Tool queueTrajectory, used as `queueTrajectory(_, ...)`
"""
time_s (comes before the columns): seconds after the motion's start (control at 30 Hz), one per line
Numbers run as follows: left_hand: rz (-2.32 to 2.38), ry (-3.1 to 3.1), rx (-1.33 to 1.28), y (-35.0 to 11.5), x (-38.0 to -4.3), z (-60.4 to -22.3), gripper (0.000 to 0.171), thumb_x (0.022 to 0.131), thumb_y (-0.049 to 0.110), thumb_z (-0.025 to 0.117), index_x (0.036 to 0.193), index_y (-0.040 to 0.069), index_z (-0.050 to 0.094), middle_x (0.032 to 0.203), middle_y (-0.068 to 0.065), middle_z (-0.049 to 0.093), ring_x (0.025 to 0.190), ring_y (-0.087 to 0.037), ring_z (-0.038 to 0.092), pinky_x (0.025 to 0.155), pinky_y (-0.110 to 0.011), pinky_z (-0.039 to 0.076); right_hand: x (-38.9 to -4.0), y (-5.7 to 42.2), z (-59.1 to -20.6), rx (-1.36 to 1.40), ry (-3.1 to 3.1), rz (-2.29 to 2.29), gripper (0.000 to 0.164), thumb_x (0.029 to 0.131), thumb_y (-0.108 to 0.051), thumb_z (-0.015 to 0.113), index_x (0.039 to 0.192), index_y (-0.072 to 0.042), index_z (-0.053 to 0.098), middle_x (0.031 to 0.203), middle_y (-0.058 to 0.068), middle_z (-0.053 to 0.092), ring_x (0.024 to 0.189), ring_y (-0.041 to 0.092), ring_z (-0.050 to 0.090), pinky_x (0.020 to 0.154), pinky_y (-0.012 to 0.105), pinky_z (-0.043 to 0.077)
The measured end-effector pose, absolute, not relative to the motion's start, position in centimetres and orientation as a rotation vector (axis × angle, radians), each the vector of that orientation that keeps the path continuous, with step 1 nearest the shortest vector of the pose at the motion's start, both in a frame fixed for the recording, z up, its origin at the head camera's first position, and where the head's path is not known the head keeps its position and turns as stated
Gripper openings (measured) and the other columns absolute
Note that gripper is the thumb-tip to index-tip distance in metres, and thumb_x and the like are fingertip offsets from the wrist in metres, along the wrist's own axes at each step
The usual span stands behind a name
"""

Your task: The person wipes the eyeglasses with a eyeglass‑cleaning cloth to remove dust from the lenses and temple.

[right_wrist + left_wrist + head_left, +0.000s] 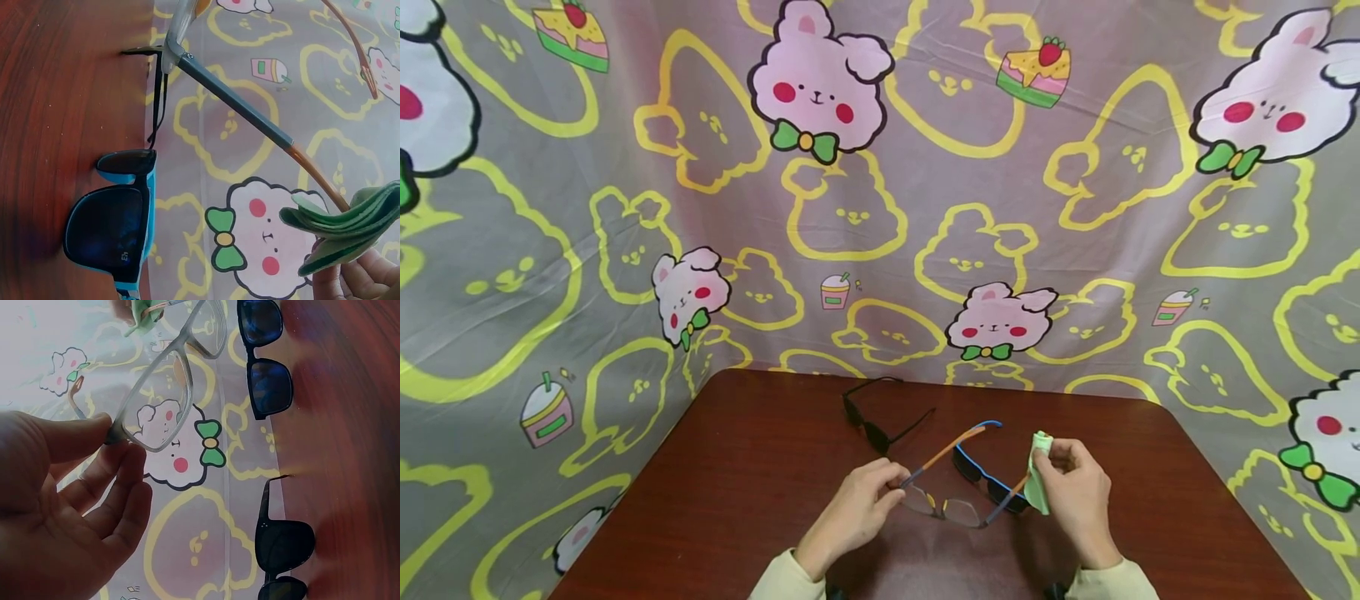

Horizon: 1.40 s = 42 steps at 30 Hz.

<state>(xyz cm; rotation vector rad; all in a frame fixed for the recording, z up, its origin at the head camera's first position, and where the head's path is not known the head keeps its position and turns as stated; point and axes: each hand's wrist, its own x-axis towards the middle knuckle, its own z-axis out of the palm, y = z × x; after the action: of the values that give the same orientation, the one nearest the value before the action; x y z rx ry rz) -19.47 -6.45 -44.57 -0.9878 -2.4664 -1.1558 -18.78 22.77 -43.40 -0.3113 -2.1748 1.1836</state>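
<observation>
My left hand (pixel 859 507) pinches a pair of clear-lensed eyeglasses (pixel 128 403) at the frame corner by the hinge, thumb against fingertips. The glasses have a grey frame and grey-to-orange temples, and are held above the table with both temples unfolded. My right hand (pixel 1078 492) grips a folded light green cloth (pixel 1038 475). In the right wrist view the cloth (pixel 350 225) wraps over the orange tip of one temple (pixel 244 106). The tip itself is hidden inside the folds.
Blue-framed sunglasses (pixel 972 468) lie on the brown table (pixel 737 467) behind the held glasses. Black sunglasses (pixel 875 435) with open temples lie farther back and left. A patterned curtain (pixel 910 192) surrounds the table's back and sides.
</observation>
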Motion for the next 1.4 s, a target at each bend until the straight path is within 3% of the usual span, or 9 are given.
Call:
queueTrajectory(0.27,-1.134,-2.462,-1.003,-6.7,-19.3,-44.4,0.012,0.085,0.003,0.066,0.091,0.012,0.063,0.08,0.01,0.053,0.066,0.001,0.048,0.061,-0.017,0.043,-18.9,23.0,-43.3,-0.309,-2.153,1.187,0.015,0.08,-0.013,0.072,0.088,-0.003,0.065,0.085,0.01,0.068,0.061,-0.001,0.054,0.055,0.013,0.041)
queueTrajectory(0.7,-1.157,-2.476,-0.98,-7.1,-19.4,-44.3,0.015,0.084,0.002,0.067,0.089,0.015,0.062,0.08,0.01,0.053,0.068,0.0,0.049,0.061,-0.018,0.043,-19.0,23.2,-42.9,-0.303,-2.14,1.199,0.016,0.082,-0.015,0.071,0.091,-0.003,0.065,0.087,0.01,0.067,0.062,-0.001,0.054,0.056,0.013,0.041)
queueTrajectory(0.97,-1.206,-2.513,-0.867,-7.5,-19.4,-44.3,0.011,0.085,0.004,0.067,0.092,0.01,0.061,0.08,0.009,0.053,0.068,-0.001,0.05,0.06,-0.02,0.043,-18.8,23.8,-42.2,-0.31,-2.072,1.254,0.016,0.082,-0.013,0.071,0.093,-0.003,0.063,0.078,-0.014,0.06,0.065,-0.005,0.054,0.058,0.012,0.041)
queueTrajectory(1.07,-1.23,-2.511,-0.834,-7.7,-19.5,-44.2,0.01,0.086,0.004,0.066,0.093,0.01,0.06,0.08,0.009,0.053,0.069,-0.002,0.051,0.061,-0.021,0.044,-18.7,23.7,-42.2,-0.298,-2.099,1.278,0.017,0.085,-0.013,0.068,0.097,-0.003,0.061,0.081,-0.01,0.06,0.068,-0.006,0.054,0.059,0.012,0.041)
queueTrajectory(1.3,-1.261,-2.503,-0.741,-7.8,-19.7,-44.2,0.011,0.087,0.006,0.066,0.093,0.012,0.06,0.082,0.011,0.054,0.075,-0.005,0.053,0.065,-0.023,0.044,-18.5,23.0,-42.6,-0.196,-2.264,1.484,0.022,0.096,-0.014,0.054,0.112,0.001,0.05,0.101,0.016,0.062,0.07,0.0,0.06,0.057,0.021,0.049)
queueTrajectory(1.4,-1.261,-2.497,-0.703,-7.8,-19.8,-44.2,0.011,0.086,0.006,0.067,0.092,0.013,0.06,0.081,0.011,0.053,0.075,-0.006,0.053,0.064,-0.023,0.043,-18.5,22.8,-43.0,-0.148,-2.34,1.547,0.027,0.1,-0.017,0.048,0.117,0.003,0.046,0.1,0.017,0.059,0.068,0.006,0.06,0.056,0.025,0.05)
